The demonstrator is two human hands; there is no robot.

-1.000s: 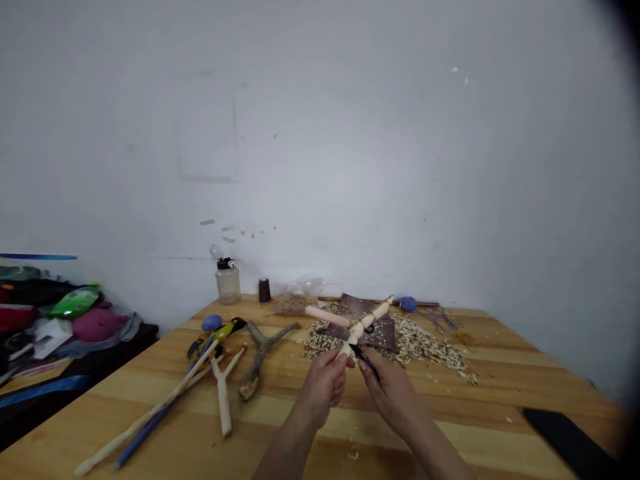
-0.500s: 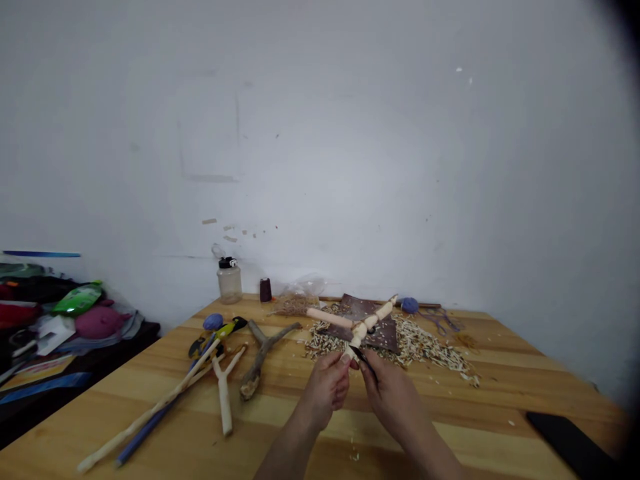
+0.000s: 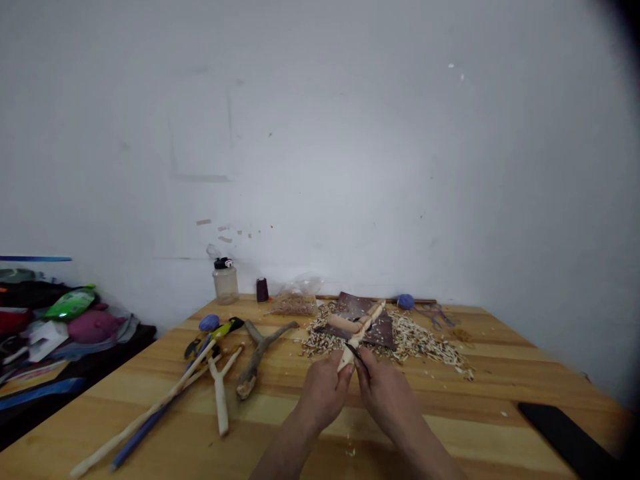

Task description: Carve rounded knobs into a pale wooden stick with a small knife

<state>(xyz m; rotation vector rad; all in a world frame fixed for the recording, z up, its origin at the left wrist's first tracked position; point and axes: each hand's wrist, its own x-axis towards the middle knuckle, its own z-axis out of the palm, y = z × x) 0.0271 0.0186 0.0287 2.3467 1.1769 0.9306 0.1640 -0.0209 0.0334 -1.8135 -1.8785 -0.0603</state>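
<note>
My left hand [image 3: 327,383] is closed around the near end of a pale, peeled forked branch [image 3: 363,328]. The branch points away from me over the table, one arm up to the right, a shorter-looking one to the left. In my right hand [image 3: 385,393] is a dark knife [image 3: 357,355], its blade lying against the wood close to my left fingers. Beneath and beyond the branch lie a dark brown sheet [image 3: 385,331] and a heap of wood shavings [image 3: 425,347].
Left on the wooden table [image 3: 270,440] are a peeled fork [image 3: 221,400], a bark-covered fork [image 3: 257,353], long sticks [image 3: 135,423] and a yellow-black tool [image 3: 227,328]. A clear jar [image 3: 226,285] and thread spool [image 3: 262,290] stand behind. A black flat object [image 3: 560,433] lies right.
The branch has turned in my hands, so its left arm now looks shorter and its near end is tipped up. Both hands stay close together. The view has shifted slightly.
</note>
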